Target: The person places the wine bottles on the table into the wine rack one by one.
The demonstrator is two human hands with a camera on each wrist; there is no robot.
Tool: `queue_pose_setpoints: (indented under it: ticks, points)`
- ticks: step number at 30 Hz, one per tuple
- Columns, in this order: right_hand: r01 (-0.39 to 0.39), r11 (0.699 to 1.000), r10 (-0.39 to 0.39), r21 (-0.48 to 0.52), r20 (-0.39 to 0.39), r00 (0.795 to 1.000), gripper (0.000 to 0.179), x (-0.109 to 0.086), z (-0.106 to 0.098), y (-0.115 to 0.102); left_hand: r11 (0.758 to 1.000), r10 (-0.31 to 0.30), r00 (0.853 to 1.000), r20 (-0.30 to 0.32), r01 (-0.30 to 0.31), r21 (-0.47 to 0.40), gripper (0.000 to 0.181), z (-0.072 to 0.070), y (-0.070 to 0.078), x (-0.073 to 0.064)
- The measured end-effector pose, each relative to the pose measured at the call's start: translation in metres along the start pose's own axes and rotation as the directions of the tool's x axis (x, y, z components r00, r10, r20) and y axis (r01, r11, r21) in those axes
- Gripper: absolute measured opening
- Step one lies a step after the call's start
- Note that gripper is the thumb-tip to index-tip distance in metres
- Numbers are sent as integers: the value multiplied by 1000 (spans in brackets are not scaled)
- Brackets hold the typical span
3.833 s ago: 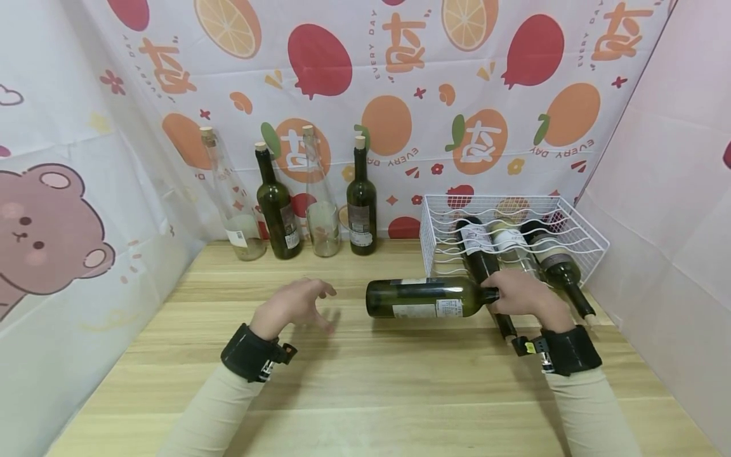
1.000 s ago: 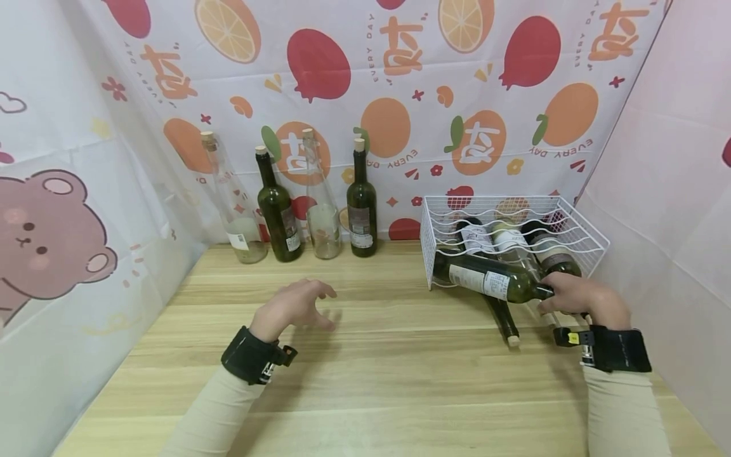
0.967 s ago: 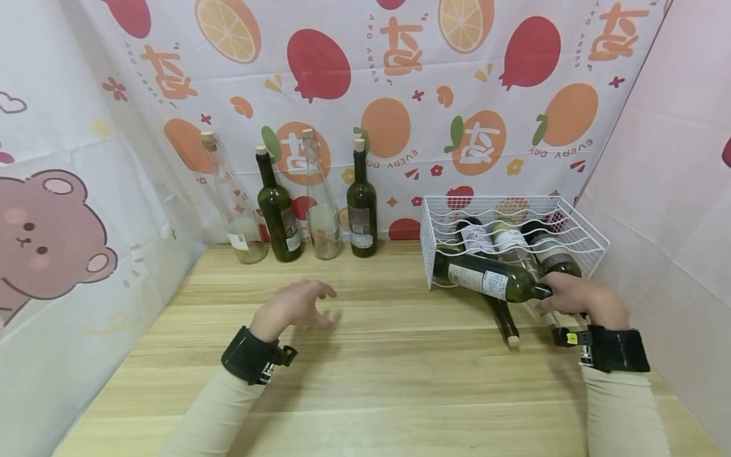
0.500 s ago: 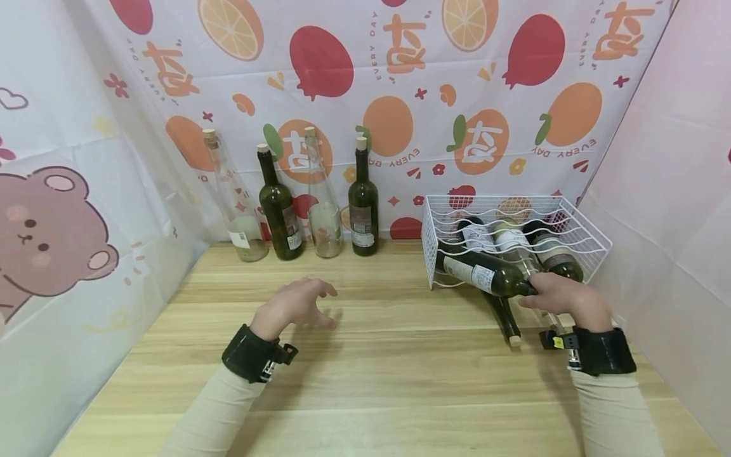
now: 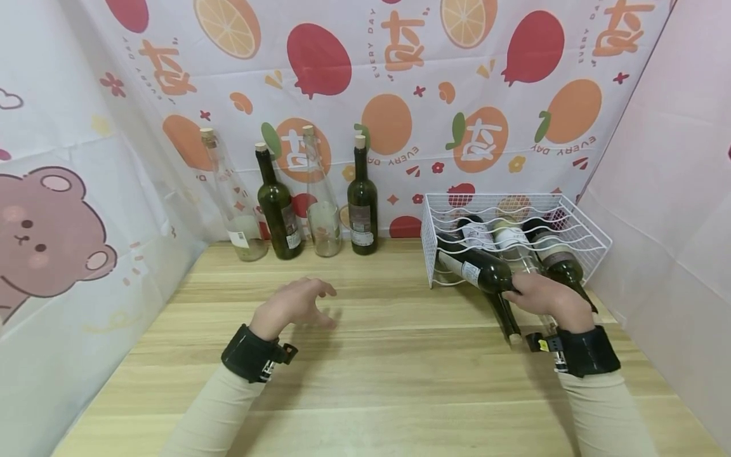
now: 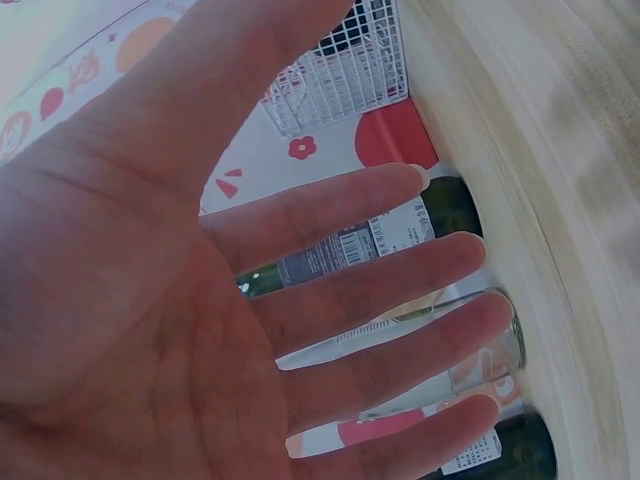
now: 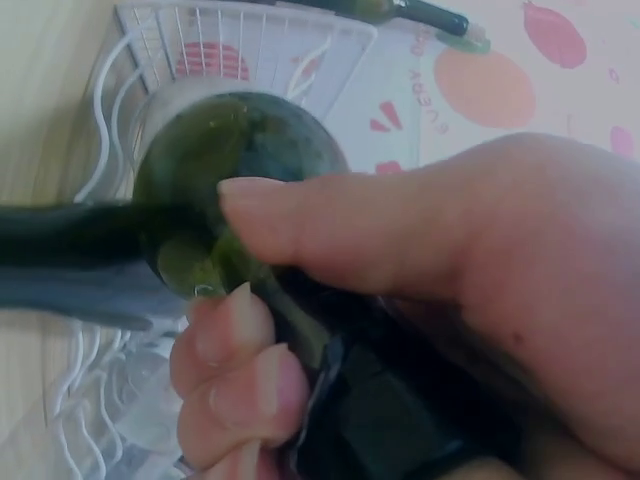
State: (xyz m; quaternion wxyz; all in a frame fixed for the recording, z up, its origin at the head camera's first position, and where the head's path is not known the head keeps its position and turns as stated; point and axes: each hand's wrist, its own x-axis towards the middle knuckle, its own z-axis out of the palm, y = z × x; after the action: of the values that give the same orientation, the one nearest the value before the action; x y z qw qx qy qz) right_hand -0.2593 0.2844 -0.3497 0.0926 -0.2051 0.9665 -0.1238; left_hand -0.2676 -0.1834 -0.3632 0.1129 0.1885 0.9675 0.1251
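Observation:
My right hand (image 5: 545,297) grips a dark green wine bottle (image 5: 475,261) by its neck, with the thumb along the shoulder in the right wrist view. The bottle's base end lies inside the left part of the white wire rack (image 5: 429,254), and its neck points toward the front right. Beneath it the corked neck of another dark bottle (image 5: 504,317) sticks out of the rack. A clear bottle (image 5: 516,244) and another dark green bottle (image 5: 562,260) lie alongside in the rack. Over the table, my left hand (image 5: 294,303) hovers with relaxed, spread fingers and holds nothing.
Along the back wall stand two clear corked bottles, the left one (image 5: 244,235) and the middle one (image 5: 323,225), and two green corked bottles, one (image 5: 278,216) between them and one (image 5: 362,216) to their right. Printed cloth (image 5: 388,76) hangs behind the wooden table (image 5: 371,381).
The right hand has brought the green bottle from over the mid-table into the rack's left part. Lately its neck end has swung left, turning the base toward the back. The left hand has stayed still.

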Motion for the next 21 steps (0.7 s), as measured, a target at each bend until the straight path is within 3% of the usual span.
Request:
queue_pose_setpoints:
  ticks: [7, 11, 15, 21]
  points:
    - [-5, 998, 2, -67, -48, 999, 25, 7, 8, -14, 1000, -10, 1000, 6, 10, 3, 69, 0, 1, 0]
    - [-9, 993, -1, -119, -76, 997, 38, 13, 14, -21, 1000, -11, 1000, 8, 11, 3, 69, 0, 2, 0]
    - [-8, 989, -7, -147, -104, 995, 33, 17, 18, -27, 1000, -11, 1000, 5, 11, -1, 69, 1, 2, 0]
    - [-3, 995, -6, -104, -84, 996, 25, 19, 21, -30, 1000, -15, 1000, 6, 15, -5, 68, 2, 1, 0]
